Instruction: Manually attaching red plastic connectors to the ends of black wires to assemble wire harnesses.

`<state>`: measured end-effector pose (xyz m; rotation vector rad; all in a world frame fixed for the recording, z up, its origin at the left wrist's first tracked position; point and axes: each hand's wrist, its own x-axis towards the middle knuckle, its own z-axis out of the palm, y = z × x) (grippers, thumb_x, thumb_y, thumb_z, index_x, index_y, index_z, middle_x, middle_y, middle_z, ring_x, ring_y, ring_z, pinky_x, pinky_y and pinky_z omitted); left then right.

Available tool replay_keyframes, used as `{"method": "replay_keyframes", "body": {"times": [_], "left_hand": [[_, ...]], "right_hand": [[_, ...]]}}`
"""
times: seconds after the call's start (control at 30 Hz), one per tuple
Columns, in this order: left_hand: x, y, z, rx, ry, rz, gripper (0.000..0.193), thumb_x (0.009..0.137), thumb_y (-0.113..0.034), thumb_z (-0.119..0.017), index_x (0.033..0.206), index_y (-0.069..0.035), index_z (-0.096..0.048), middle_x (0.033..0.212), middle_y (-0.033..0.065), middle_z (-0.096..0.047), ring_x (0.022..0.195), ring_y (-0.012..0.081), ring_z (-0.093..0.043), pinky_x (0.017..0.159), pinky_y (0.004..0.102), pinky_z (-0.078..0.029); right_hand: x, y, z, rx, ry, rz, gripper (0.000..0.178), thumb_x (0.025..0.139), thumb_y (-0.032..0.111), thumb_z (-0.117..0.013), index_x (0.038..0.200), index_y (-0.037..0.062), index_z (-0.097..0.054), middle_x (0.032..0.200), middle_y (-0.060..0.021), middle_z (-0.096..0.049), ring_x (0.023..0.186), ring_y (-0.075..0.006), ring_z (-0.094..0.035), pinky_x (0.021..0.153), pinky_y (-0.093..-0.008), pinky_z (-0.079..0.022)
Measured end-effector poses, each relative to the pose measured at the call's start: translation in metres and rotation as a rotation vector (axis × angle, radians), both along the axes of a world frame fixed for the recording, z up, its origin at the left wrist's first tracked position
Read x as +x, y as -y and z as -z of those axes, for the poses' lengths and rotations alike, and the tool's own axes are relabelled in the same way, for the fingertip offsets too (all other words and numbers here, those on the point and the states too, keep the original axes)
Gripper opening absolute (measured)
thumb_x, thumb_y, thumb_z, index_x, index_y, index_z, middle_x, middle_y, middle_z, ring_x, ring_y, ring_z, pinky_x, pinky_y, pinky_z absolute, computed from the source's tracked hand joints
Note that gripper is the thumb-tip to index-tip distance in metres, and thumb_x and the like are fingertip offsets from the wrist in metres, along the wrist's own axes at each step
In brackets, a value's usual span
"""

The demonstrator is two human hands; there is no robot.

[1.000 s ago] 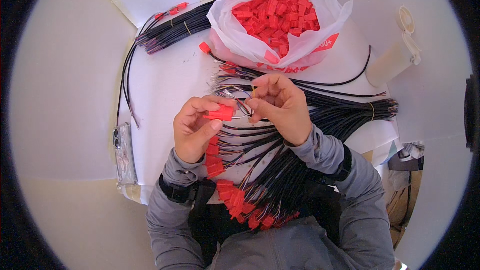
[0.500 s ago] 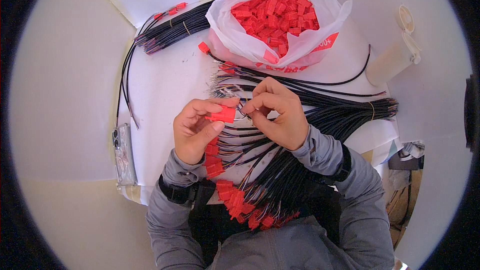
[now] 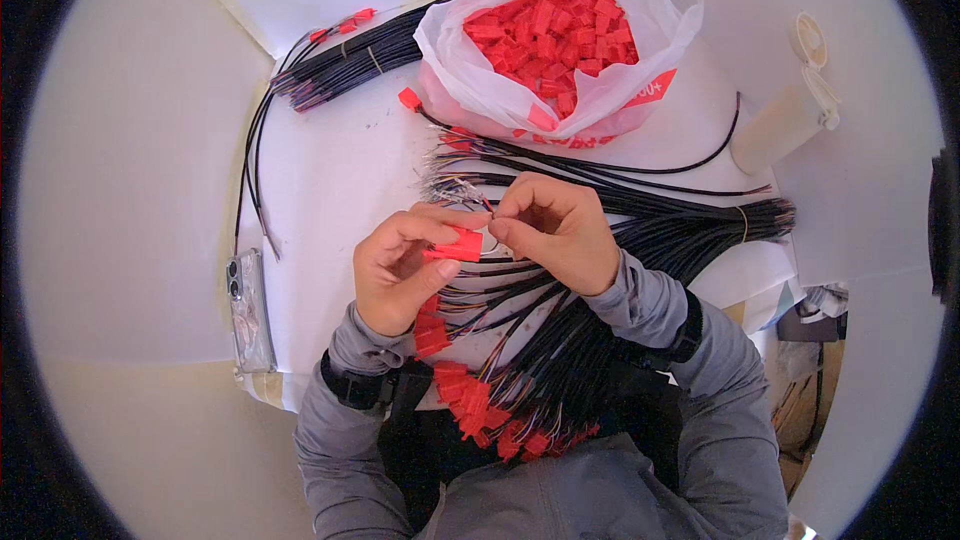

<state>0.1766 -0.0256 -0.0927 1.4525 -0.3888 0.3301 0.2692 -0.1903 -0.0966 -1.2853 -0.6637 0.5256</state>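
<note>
A red plastic connector housing is held between the thumb and fingers of my left hand. Close by on its right, my right hand pinches a thin wire between thumb and forefinger. Some of the wire ends lie hidden behind the fingers. Beneath my hands spreads a bundle of black cables, many ending in red connectors that hang at the table's near edge. Behind the hands, more black cables lie with stripped, silvery wire ends near my fingers.
At the back, a white plastic bag stands full of loose red connectors. A tied black cable bundle lies left of it. A phone rests at the left edge, and a cream flip-lid container stands far right.
My left hand and the red connector have shifted slightly right and toward me. My right hand has dipped a little, its fingers staying pinched beside the connector.
</note>
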Motion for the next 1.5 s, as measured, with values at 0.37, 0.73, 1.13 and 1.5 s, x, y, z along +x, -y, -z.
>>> {"method": "replay_keyframes", "body": {"times": [0.37,0.73,1.13,1.5], "left_hand": [[-0.003,0.005,-0.001,-0.045,-0.082,-0.017,0.016,0.079,0.004,-0.053,0.094,-0.001,-0.048,0.117,0.0236,-0.048,0.106,0.0203,-0.049,0.089,0.0312,-0.038],[0.000,0.004,0.000,-0.116,-0.196,0.012,0.016,0.083,0.000,-0.050,0.098,-0.001,-0.045,0.123,0.0269,-0.041,0.097,0.0176,-0.054,0.080,0.0288,-0.046],[0.004,0.002,0.009,-0.143,-0.153,-0.044,0.020,0.086,-0.007,-0.049,0.103,0.001,-0.044,0.116,0.0245,-0.049,0.103,0.0234,-0.053,0.088,0.0326,-0.041],[0.004,0.002,0.007,-0.197,-0.177,-0.043,0.028,0.088,-0.012,-0.046,0.111,0.003,-0.042,0.117,0.0232,-0.049,0.102,0.0274,-0.054,0.087,0.0343,-0.044]], "right_hand": [[0.003,0.002,0.003,0.012,0.078,-0.065,0.005,0.079,-0.002,-0.056,0.082,-0.0002,-0.052,0.079,-0.0012,-0.046,0.061,-0.0038,-0.045,0.051,-0.0171,-0.038],[0.000,0.004,-0.010,0.139,-0.094,-0.041,0.008,0.079,0.005,-0.060,0.082,0.0018,-0.053,0.074,0.0028,-0.051,0.064,-0.0015,-0.044,0.057,-0.0167,-0.037],[0.005,0.007,-0.014,0.008,0.529,0.083,0.004,0.074,0.001,-0.055,0.077,0.0008,-0.053,0.078,-0.0067,-0.050,0.062,-0.0111,-0.049,0.054,-0.0214,-0.040],[0.007,0.008,-0.013,-0.069,0.634,0.085,0.007,0.068,0.006,-0.059,0.070,0.0028,-0.053,0.081,-0.0093,-0.050,0.062,-0.0186,-0.050,0.055,-0.0267,-0.042]]}}
